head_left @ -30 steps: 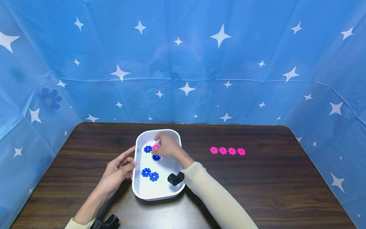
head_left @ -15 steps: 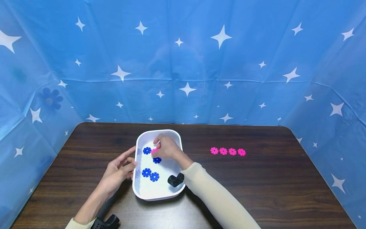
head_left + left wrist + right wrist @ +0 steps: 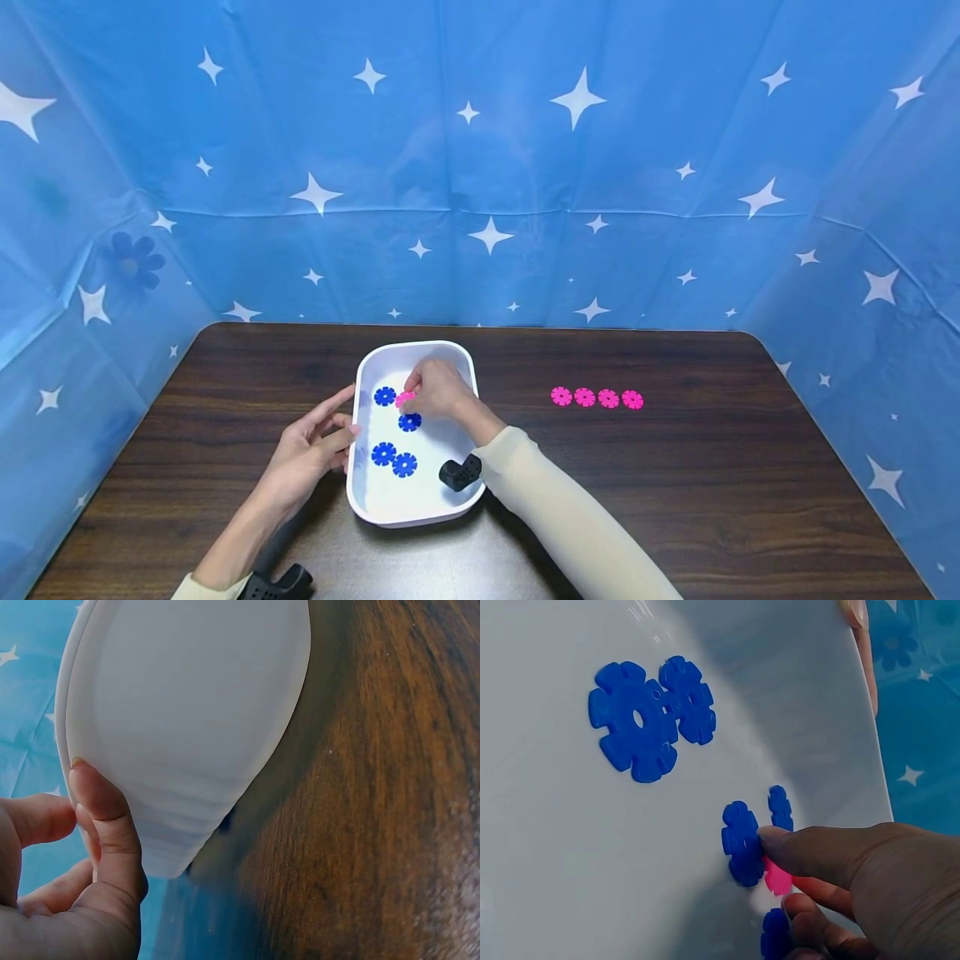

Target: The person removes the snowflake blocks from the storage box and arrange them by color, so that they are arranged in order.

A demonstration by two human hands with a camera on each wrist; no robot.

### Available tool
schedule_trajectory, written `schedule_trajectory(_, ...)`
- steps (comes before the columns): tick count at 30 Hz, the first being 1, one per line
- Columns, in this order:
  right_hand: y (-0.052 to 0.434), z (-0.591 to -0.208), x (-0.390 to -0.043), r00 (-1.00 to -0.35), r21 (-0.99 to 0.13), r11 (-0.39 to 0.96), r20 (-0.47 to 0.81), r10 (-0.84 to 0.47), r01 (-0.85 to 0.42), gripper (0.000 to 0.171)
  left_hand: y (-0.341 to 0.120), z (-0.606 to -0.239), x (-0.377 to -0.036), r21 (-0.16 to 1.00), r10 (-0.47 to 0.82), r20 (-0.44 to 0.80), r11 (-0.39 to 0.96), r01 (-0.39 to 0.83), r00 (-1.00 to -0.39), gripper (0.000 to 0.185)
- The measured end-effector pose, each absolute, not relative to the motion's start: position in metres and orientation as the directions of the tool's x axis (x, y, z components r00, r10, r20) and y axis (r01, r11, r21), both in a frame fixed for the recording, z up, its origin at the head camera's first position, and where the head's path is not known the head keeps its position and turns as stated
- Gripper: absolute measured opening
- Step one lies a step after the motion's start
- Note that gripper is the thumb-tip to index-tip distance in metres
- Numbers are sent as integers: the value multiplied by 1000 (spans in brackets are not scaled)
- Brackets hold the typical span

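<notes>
My left hand (image 3: 303,450) grips the left rim of a white tray (image 3: 358,492); in the left wrist view its fingers (image 3: 112,832) lie against the outer wall. Inside the tray, my right hand (image 3: 442,392) reaches down and pinches a pink snowflake disc (image 3: 404,400), mostly hidden behind the thumb in the right wrist view. Right at the thumb tip lies a blue snowflake disc (image 3: 742,844). Another blue disc (image 3: 776,934) shows beside the lower fingers. Two overlapping blue discs (image 3: 393,459) rest on the tray floor nearer me, and one blue disc (image 3: 385,396) lies left of the pink one.
To the right of the tray, several pink snowflake discs (image 3: 597,398) form a row on the dark wooden table (image 3: 712,483). A blue curtain with white stars (image 3: 480,167) stands behind the table and along both sides.
My right hand and the pink disc have shifted slightly toward me, and the nearby blue discs have slid a little too. The left hand stays at the tray rim.
</notes>
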State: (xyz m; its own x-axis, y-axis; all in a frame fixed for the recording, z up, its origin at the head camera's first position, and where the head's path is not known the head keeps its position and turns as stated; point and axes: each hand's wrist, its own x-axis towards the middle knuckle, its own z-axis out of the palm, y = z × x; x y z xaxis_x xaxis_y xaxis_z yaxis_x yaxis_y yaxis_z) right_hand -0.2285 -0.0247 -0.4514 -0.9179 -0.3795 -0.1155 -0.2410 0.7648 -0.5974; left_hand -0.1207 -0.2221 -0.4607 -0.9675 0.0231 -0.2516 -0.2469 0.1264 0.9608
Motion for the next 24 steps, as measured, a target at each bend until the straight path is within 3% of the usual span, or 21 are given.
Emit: schedule_trajectory(24,-24,-441,-227,-873,-590,714,-31,-487,-377,4,-223,-460,-120,961,21,-241,141,-236,-970,62)
